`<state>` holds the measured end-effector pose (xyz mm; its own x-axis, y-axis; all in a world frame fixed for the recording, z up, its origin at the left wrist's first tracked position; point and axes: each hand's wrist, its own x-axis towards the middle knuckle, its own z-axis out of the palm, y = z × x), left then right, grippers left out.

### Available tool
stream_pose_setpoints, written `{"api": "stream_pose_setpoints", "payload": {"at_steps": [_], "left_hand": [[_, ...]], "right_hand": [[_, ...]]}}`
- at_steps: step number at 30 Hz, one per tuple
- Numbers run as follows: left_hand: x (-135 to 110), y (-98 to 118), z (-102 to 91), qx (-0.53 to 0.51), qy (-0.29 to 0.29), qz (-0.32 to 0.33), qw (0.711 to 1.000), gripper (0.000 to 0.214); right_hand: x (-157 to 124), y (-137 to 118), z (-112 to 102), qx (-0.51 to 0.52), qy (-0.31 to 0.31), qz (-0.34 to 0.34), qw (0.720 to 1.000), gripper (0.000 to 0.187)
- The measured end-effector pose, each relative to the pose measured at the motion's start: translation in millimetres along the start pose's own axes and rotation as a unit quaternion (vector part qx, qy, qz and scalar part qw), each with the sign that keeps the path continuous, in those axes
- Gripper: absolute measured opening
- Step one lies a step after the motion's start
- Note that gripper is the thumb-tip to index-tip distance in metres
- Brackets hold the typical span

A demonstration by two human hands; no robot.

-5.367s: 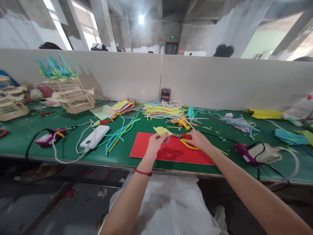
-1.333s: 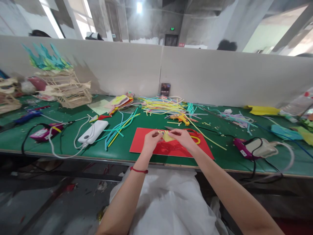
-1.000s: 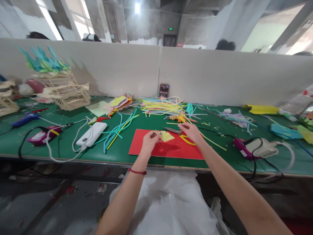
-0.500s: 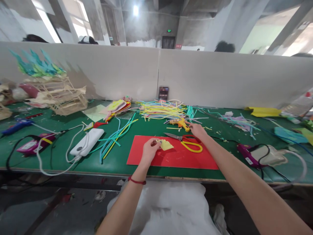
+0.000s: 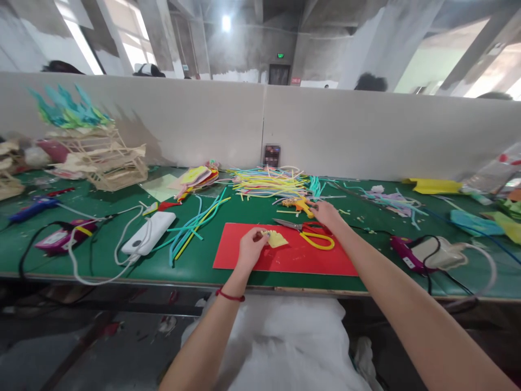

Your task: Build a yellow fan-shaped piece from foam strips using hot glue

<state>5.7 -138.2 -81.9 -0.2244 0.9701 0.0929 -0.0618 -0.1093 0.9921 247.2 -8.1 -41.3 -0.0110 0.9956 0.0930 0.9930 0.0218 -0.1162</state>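
A small pale yellow fan-shaped piece (image 5: 277, 239) is pinched at its left edge in my left hand (image 5: 251, 247), over a red board (image 5: 244, 262). My right hand (image 5: 325, 213) reaches past the scissors and has its fingers closed at the end of a yellow-orange tool (image 5: 303, 206) that looks like a hot glue gun. Its grip is partly hidden by the fingers. Scissors (image 5: 316, 240) with yellow and red handles lie on the board below my right hand, blades pointing left.
Behind the board lies a pile of coloured strips (image 5: 268, 182); looser teal and yellow strips (image 5: 195, 228) lie left. A white power bank (image 5: 150, 233) with cables is farther left. Purple devices (image 5: 409, 254) with cords sit at both sides. A stick framework (image 5: 109, 163) stands at back left.
The view has shifted slightly. My right hand stays at the yellow-orange tool, and my left hand keeps the pale yellow piece in nearly the same place.
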Motion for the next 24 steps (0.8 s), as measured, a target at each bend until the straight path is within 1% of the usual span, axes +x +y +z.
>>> {"api": "stream_pose_setpoints", "payload": {"at_steps": [3, 5, 7, 9, 11, 14, 17, 21, 22, 24], "left_hand": [[-0.7, -3.8, -0.8, 0.026, -0.003, 0.013, 1.0, 0.018], [-1.5, -4.5, -0.7, 0.027, -0.005, 0.012, 1.0, 0.018], [-2.2, -3.7, -0.1, 0.023, -0.003, 0.01, 1.0, 0.017], [-2.6, -1.8, 1.0, 0.016, 0.003, 0.006, 1.0, 0.017], [-2.5, 0.3, 2.0, 0.001, 0.007, -0.002, 1.0, 0.02], [-1.4, 2.4, 2.4, -0.026, 0.004, -0.01, 1.0, 0.024], [-0.4, 2.8, 1.4, -0.037, 0.0, -0.007, 0.999, 0.028], [0.3, 1.5, -0.2, -0.031, -0.006, -0.009, 0.999, 0.033], [0.4, 1.2, -0.5, -0.029, -0.006, -0.009, 1.0, 0.034], [0.7, 0.7, -0.9, -0.026, -0.003, -0.007, 1.0, 0.035]], "right_hand": [[12.8, -17.4, 10.5, 0.016, -0.034, -0.016, 0.999, 0.04], [17.3, -21.4, 14.8, 0.026, -0.037, -0.015, 0.999, 0.043], [17.2, -20.1, 16.0, 0.032, -0.028, 0.002, 0.999, 0.04], [13.6, -15.6, 14.1, 0.031, -0.008, 0.023, 0.999, 0.04], [8.2, -10.4, 9.7, 0.038, 0.023, 0.023, 0.999, 0.04], [-0.4, -5.7, 1.5, 0.088, 0.097, -0.021, 0.991, 0.041], [-9.5, -9.4, -4.4, 0.129, 0.16, -0.066, 0.976, 0.042], [-21.1, -22.5, -4.8, 0.17, 0.18, -0.112, 0.962, 0.037], [-22.9, -25.1, -3.6, 0.186, 0.181, -0.115, 0.959, 0.037], [-23.8, -27.6, -0.3, 0.219, 0.179, -0.1, 0.954, 0.036]]}}
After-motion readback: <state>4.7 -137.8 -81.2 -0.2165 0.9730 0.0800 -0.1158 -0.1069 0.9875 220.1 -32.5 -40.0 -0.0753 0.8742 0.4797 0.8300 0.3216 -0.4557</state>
